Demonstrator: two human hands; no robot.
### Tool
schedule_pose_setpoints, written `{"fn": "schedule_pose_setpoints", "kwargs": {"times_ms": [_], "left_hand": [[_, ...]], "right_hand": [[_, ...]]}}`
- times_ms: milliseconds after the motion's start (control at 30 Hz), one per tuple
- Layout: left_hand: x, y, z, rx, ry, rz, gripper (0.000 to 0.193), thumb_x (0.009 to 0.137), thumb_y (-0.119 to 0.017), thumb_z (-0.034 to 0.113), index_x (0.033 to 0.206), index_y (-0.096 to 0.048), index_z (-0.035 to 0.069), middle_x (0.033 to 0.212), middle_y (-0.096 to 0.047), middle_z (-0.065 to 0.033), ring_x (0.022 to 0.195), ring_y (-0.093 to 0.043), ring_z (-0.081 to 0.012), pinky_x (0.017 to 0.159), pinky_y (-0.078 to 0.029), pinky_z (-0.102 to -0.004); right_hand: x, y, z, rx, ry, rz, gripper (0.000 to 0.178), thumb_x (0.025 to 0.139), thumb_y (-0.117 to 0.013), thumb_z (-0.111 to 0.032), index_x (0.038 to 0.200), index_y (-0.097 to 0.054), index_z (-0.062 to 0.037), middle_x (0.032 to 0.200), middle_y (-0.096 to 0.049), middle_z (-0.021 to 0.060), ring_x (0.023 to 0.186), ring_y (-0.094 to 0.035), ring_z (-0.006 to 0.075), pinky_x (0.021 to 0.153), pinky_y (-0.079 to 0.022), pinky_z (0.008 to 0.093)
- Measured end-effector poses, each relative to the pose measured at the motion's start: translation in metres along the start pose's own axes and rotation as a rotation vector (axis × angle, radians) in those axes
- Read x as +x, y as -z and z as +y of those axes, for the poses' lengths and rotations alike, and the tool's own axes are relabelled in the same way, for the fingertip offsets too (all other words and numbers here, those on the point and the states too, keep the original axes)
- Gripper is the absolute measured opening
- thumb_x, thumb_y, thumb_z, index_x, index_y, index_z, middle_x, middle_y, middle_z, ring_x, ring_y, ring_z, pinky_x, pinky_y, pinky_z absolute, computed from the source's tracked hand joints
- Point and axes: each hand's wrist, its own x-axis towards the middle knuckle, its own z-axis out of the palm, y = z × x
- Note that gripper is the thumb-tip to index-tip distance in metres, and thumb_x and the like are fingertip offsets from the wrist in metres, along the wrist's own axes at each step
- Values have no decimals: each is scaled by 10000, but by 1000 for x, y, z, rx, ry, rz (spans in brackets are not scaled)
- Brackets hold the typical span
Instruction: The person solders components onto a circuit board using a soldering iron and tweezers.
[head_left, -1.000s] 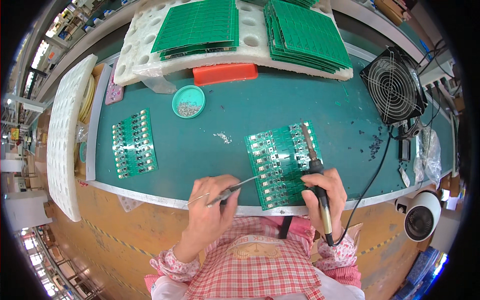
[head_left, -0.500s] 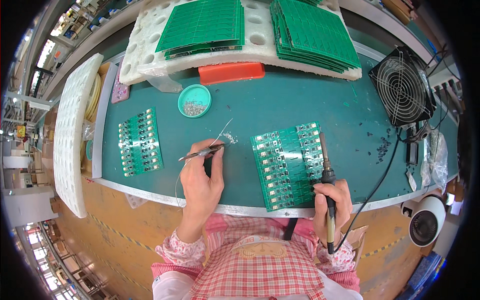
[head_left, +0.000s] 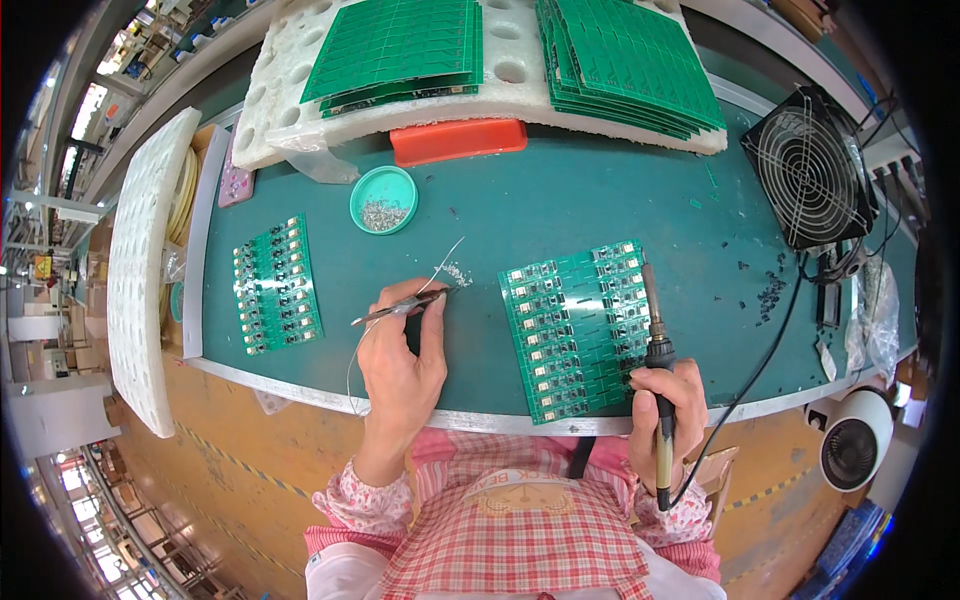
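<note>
In my left hand [head_left: 403, 350] I hold tweezers [head_left: 400, 306], their tip pointing right just below a small scatter of tiny pale parts [head_left: 458, 273]. A thin solder wire [head_left: 443, 262] runs through the same fingers, one end sticking up and the rest trailing down. My right hand [head_left: 672, 400] is closed around a soldering iron [head_left: 660, 350], whose tip points up beside the right edge of a green circuit board [head_left: 575, 335]. That board lies flat near the table edge and carries rows of small components. A second populated circuit board [head_left: 278, 285] lies at the left.
Behind stand stacks of green boards [head_left: 395, 50] on white foam [head_left: 510, 72], with a red box [head_left: 460, 142] in front. A turquoise dish [head_left: 384, 200] holds small metal parts. At right are a black fan [head_left: 805, 170], the iron's cord [head_left: 750, 385] and dark clippings [head_left: 770, 297].
Almost nothing differs. The view has shifted slightly, and both hands keep their holds on the tweezers, wire and soldering iron in nearly the same places.
</note>
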Motion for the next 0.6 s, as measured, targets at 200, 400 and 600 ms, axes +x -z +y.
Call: {"fn": "schedule_pose_setpoints", "kwargs": {"times_ms": [200, 400, 600], "left_hand": [[-1, 0, 0, -13, 28, -2, 122, 872, -672, -48, 986, -642, -16, 1004, -683, -113, 819, -664, -266, 734, -510, -348], [-1, 0, 1, -19, 25, -2, 121, 880, -669, -42, 995, -643, -14, 1001, -682, -113, 817, -665, -261, 732, -514, -339], [-1, 1, 1, -6, 8, -19, 96, 963, -595, -9, 1054, -623, -24, 918, -698, -103, 868, -697, -172, 788, -514, -268]], "right_hand": [[0, 1, 0, 7, -13, -3, 182, 853, -710, -50, 1030, -670, -40, 815, -608, 107, 688, -544, 248, 608, -446, 345], [0, 2, 0, 11, -15, -7, 181, 855, -705, -43, 1032, -669, -39, 817, -612, 107, 686, -546, 247, 609, -449, 345], [-1, 1, -1, 35, -15, 4, 192, 836, -718, -26, 1020, -666, -35, 807, -624, 106, 667, -558, 240, 600, -450, 337]]}}
